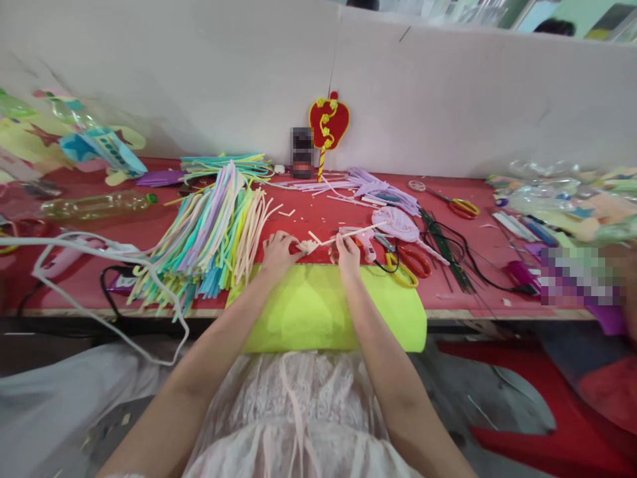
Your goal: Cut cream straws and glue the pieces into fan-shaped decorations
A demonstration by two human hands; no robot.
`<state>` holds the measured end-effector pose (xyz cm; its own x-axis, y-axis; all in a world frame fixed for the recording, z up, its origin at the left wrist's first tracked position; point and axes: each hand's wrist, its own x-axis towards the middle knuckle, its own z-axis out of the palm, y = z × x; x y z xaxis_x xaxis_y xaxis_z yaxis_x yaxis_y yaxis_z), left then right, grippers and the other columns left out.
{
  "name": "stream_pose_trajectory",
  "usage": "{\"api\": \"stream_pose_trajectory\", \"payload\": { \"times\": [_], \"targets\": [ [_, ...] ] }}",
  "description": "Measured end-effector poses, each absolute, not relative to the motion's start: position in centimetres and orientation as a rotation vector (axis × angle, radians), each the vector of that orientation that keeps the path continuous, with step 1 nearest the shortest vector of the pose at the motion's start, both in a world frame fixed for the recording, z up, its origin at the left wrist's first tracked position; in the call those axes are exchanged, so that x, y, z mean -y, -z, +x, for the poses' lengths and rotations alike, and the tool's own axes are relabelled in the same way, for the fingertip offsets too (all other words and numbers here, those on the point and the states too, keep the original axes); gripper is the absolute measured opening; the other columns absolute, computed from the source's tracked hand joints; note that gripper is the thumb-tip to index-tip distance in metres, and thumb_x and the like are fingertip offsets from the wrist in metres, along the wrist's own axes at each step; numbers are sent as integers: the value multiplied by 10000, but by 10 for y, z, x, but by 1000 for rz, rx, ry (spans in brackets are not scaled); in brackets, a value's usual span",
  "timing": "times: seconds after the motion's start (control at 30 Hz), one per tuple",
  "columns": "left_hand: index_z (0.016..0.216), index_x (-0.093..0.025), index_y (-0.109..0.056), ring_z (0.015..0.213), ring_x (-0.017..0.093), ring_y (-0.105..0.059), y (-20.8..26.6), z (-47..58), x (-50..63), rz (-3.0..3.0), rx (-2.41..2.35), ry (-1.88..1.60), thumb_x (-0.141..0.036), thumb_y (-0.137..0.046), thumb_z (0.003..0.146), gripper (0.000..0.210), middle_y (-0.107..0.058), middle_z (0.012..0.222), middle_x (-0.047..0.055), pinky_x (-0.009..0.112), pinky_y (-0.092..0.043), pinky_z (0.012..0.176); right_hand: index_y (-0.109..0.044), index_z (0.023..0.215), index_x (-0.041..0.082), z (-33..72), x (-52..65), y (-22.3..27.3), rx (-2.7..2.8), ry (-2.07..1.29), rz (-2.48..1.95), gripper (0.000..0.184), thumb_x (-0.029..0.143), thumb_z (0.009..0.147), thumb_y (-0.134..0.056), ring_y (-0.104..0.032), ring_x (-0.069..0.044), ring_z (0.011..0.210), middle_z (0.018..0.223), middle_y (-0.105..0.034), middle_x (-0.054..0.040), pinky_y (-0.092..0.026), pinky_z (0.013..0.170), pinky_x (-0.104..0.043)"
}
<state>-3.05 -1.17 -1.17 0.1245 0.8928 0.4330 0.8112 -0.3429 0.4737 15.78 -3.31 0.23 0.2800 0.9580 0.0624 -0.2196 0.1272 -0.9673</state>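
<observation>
My left hand [282,249] pinches a small bundle of folded cream pipe cleaner [309,246] near the table's front edge. A straight cream pipe cleaner [365,230] runs through the closed fingers of my right hand [347,248], its long end pointing up to the right. Its other end reaches toward the folded bundle; whether the two join is too small to tell. Just right of my right hand lie a pink glue gun [367,244] and yellow-handled scissors [404,269]. Under my wrists a lime-green sheet [318,305] hangs over the edge.
Left on the red table [318,211] lies a heap of pastel pipe cleaners [199,239], with a plastic bottle [99,206] beyond. A red apple-shaped ornament [329,124] leans at the wall. Lilac pipe cleaners [383,189], dark stems [444,249] and a white cable [164,312] lie about.
</observation>
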Motion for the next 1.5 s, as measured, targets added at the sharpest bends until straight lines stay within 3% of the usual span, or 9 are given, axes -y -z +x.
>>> {"api": "stream_pose_trajectory", "payload": {
  "times": [0.2, 0.4, 0.63, 0.87, 1.33, 1.5],
  "targets": [
    [860, -245, -629, 987, 263, -525, 8, -28, 12, 2217, -1615, -1034, -338, -704, 699, 201, -616, 973, 38, 440, -346, 878, -578, 755, 192, 155, 34, 0, 969, -1156, -1081, 357, 544, 702, -607, -469, -79, 440, 611, -591, 16, -300, 350, -198],
    [845, -204, -611, 830, 181, -613, 3, -30, 9, 1968, -1301, -1131, -271, -617, 752, 115, -671, 856, 21, 356, -451, 819, -570, 720, 198, 153, 36, 0, 1134, -1121, -1118, 346, 544, 726, -590, -439, -81, 400, 579, -589, 27, -291, 335, -211],
    [806, -183, -604, 795, 155, -624, 1, -39, 1, 1653, -1297, -1314, -322, -636, 723, 165, -668, 834, 26, 317, -490, 808, -564, 720, 201, 149, 39, -1, 1197, -1184, -1114, 351, 551, 733, -584, -568, -133, 524, 647, -642, 1, -430, 417, -233],
    [801, -187, -602, 786, 156, -629, 0, -34, 4, 1649, -1238, -1269, -317, -654, 708, 168, -669, 820, 22, 329, -500, 812, -554, 722, 206, 149, 36, 2, 1184, -1210, -1079, 355, 558, 721, -594, -596, -155, 581, 683, -647, -7, -482, 451, -261],
    [841, -187, -561, 805, 154, -633, -1, -32, 11, 1813, -1161, -1186, -319, -604, 773, 155, -645, 837, 26, 304, -500, 792, -554, 737, 206, 149, 36, 2, 1119, -1219, -1074, 332, 533, 711, -613, -604, -146, 576, 664, -635, 2, -527, 517, -280],
    [848, -189, -570, 819, 153, -633, -1, -33, 12, 1846, -1181, -1171, -285, -594, 783, 119, -656, 858, 27, 300, -493, 796, -570, 732, 196, 149, 36, 2, 1151, -1228, -1076, 335, 530, 729, -600, -568, -120, 489, 625, -625, 4, -504, 482, -260]
  ]
}}
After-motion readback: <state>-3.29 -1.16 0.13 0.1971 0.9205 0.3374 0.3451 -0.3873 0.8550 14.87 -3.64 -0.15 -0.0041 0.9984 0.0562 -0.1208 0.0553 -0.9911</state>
